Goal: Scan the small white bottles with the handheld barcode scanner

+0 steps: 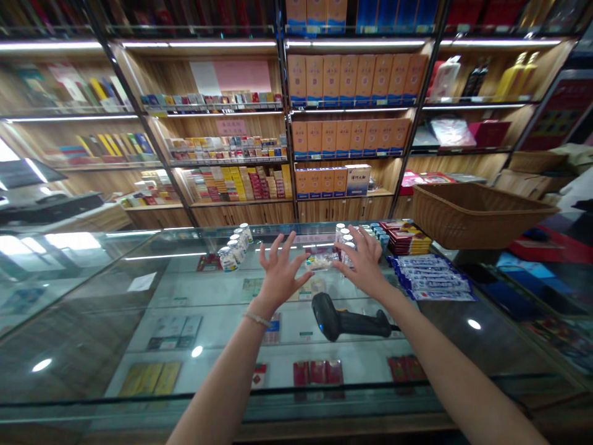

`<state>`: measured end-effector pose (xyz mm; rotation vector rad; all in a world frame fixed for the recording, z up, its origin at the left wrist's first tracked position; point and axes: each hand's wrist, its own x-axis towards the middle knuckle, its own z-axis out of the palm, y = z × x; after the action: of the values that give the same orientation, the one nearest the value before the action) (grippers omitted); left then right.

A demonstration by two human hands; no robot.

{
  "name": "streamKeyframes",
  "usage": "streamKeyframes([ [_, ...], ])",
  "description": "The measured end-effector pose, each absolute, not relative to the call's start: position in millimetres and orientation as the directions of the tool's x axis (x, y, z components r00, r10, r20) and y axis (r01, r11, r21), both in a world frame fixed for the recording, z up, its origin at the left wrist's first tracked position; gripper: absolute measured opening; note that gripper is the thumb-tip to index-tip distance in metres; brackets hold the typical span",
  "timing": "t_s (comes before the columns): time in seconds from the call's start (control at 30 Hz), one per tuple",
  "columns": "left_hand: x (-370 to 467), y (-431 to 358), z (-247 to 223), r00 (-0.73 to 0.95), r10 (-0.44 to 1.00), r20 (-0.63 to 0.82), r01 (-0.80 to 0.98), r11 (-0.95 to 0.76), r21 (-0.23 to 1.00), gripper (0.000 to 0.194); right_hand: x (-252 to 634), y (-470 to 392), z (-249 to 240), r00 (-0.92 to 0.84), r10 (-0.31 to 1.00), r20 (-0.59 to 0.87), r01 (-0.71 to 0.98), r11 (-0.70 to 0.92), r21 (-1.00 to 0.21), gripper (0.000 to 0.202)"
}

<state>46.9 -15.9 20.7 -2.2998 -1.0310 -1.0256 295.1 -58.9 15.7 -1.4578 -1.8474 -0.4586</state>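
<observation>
My left hand (280, 272) is over the glass counter with its fingers spread and nothing in it. Opposite it, my right hand (364, 259) also has its fingers apart. Between the two hands lies a small clear packet (320, 261) with pale contents and a colourful end; whether a fingertip touches it I cannot tell. Small white-capped bottles (346, 238) stand behind my right hand, partly hidden by it. A black barcode scanner (349, 322) lies on its side on the glass, nearer to me.
More small bottles (235, 246) stand in a row at the left. Blue-and-white packets (433, 277), red-and-yellow packs (405, 238) and a brown woven basket (482, 216) occupy the right. Boxes lie under the glass counter top (222, 327). Shelves of orange boxes (349, 139) rise behind.
</observation>
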Motion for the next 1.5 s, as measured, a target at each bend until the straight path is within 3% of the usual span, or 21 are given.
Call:
streamKeyframes([
  [0.1, 47, -16, 21, 0.455, 0.468, 0.758, 0.764, -0.643, -0.061, 0.036, 295, -62, 17, -0.170, 0.657, 0.735, 0.956, 0.290, -0.037, 0.048],
  [0.33, 47, -16, 21, 0.496, 0.480, 0.724, 0.749, -0.659, -0.075, 0.034, 292, -59, 11, -0.222, 0.602, 0.767, 0.965, 0.246, 0.087, 0.027],
  [0.67, 44, -18, 26, 0.476, 0.494, 0.727, 0.764, -0.641, -0.065, 0.052, 293, -60, 10, -0.218, 0.624, 0.751, 0.967, 0.243, 0.078, 0.034],
  [0.97, 45, -21, 25, 0.480, 0.497, 0.723, 0.760, -0.648, -0.059, 0.038, 292, -60, 8, -0.247, 0.623, 0.742, 0.960, 0.261, 0.101, 0.037],
  [1.17, 44, -20, 21, 0.419, 0.509, 0.752, 0.776, -0.631, -0.006, 0.038, 283, -76, 34, -0.250, 0.673, 0.696, 0.963, 0.250, 0.104, 0.039],
  [1.33, 45, -18, 18, 0.377, 0.517, 0.769, 0.783, -0.621, 0.033, 0.038, 276, -114, 35, -0.259, 0.734, 0.628, 0.958, 0.278, 0.070, 0.063],
  [1.5, 47, -18, 16, 0.352, 0.551, 0.757, 0.798, -0.600, 0.066, 0.039, 275, -147, 2, -0.321, 0.815, 0.482, 0.942, 0.328, 0.074, 0.103],
])
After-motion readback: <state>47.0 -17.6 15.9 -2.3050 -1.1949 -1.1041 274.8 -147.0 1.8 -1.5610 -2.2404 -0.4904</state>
